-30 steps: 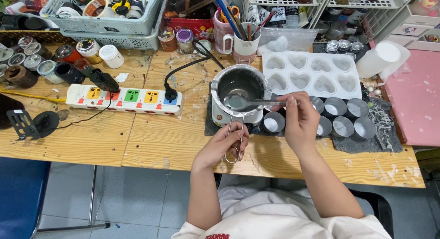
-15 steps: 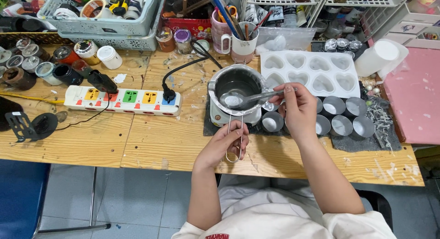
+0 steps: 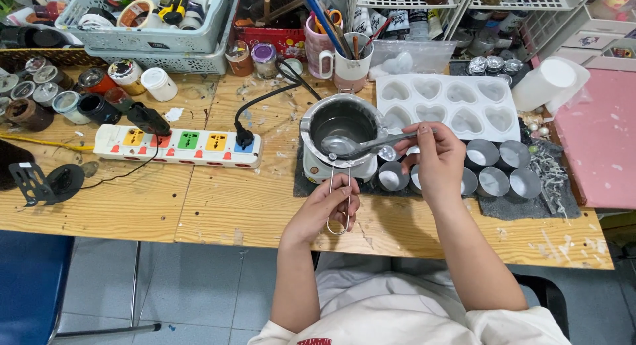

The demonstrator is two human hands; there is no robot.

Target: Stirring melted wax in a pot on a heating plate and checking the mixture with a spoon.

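Fingers of my right hand (image 3: 437, 161) pinch the handle of a long silver metal spoon (image 3: 361, 145), its bowl resting level over the rim of a small round steel melting pot (image 3: 341, 123). My left hand (image 3: 328, 209) curls shut around the pot's looped wire handle (image 3: 338, 199), which juts toward me over the paint-flecked wooden table (image 3: 218, 206). The pot sits on a white base on a dark mat, just beside a row of small round metal cups (image 3: 493, 181) and a white heart-shaped silicone mould (image 3: 450, 106). A tilt of the spoon could drip its contents onto the mat; a tug on the wire handle could slide the pot off its base. A multicoloured power strip (image 3: 177, 144) lies near, so a spill could reach it.
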